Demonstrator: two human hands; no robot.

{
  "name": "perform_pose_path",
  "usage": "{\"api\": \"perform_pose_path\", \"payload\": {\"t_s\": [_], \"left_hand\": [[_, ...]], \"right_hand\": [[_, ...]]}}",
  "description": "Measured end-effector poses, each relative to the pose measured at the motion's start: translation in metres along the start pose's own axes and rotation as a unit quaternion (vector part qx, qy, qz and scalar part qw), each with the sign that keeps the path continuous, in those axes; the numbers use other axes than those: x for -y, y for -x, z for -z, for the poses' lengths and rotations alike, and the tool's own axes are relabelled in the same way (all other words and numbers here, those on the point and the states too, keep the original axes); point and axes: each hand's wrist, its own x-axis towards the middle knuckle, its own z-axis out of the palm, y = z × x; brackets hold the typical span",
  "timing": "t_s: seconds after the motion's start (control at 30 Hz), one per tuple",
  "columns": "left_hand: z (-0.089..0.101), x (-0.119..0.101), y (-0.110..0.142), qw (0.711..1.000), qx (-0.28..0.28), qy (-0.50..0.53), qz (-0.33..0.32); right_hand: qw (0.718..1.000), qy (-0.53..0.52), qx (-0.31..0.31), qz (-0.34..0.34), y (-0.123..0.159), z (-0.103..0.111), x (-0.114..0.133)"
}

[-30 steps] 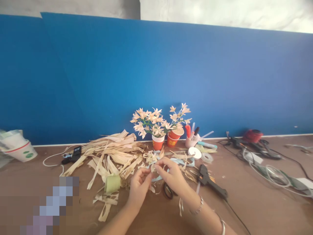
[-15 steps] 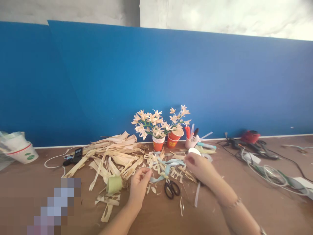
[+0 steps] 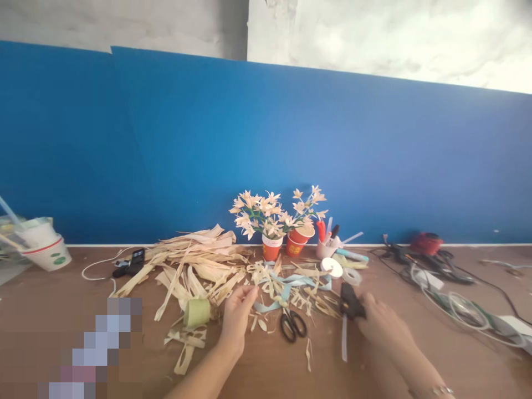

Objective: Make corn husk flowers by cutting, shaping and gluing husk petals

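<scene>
1. cup: one, white with a red band, at the far left against the board.
2. husks: one heap, the strips too tangled for me to count; one green roll at its front edge.
3. left hand: thumb and finger drawn together; i can't tell from here whether a sliver sits between them. a second ago both hands met here; now it's alone.
4. flowers: two bunches at the back in red cups; one pair of scissors nearer me, untouched.
5. glue gun: one, right of the scissors, with one glue stick below it.
6. right hand: pulled back from the white disc, now seemingly wrapped round the gun's handle. i judge the work has passed from two-handed pinching to the tool.
</scene>
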Motion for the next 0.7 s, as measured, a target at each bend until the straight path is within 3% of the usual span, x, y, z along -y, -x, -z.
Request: {"api": "perform_pose_path", "payload": {"t_s": [0.13,0.23,0.33,0.43,0.53,0.7], "left_hand": [[0.0,0.002,-0.001,1.0,-0.014,0.015,0.001],[0.001,0.006,-0.003,1.0,-0.023,0.011,-0.002],[0.003,0.009,-0.005,1.0,-0.024,0.009,-0.008],[0.004,0.009,-0.006,0.999,-0.026,0.006,-0.024],[0.004,0.007,-0.007,0.999,-0.037,0.004,-0.038],[0.005,0.007,-0.007,0.998,-0.042,-0.014,-0.038]], "right_hand": [[0.99,-0.134,-0.046,-0.013,-0.002,0.027,0.012],[0.938,-0.297,-0.072,0.166,0.008,0.036,0.048],[0.872,-0.357,-0.05,0.331,0.025,0.032,0.095],[0.826,-0.372,-0.028,0.422,0.036,0.02,0.131],[0.812,-0.372,-0.036,0.448,0.037,0.006,0.147],[0.818,-0.379,-0.061,0.429,0.033,-0.011,0.15]]}}
